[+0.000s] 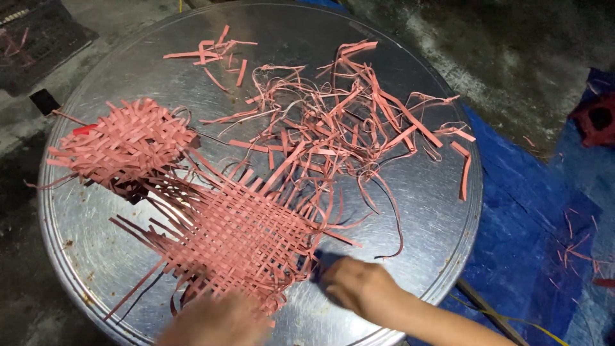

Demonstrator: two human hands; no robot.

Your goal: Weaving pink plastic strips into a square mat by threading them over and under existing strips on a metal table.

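I see my right hand (360, 286) at the near edge of the round metal table (423, 192), fingers curled at the corner of the pink woven mat (240, 234); whether they pinch a strip, I cannot tell. My left hand (214, 320) is blurred, its grip unreadable. A careless tug could unravel loose ends into the scrap strips (346, 122).

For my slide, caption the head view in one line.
Two hands, left and right, work at the edge of a pink woven strip mat on a round metal tray strewn with loose strips.

No packages, labels, signs or screens.
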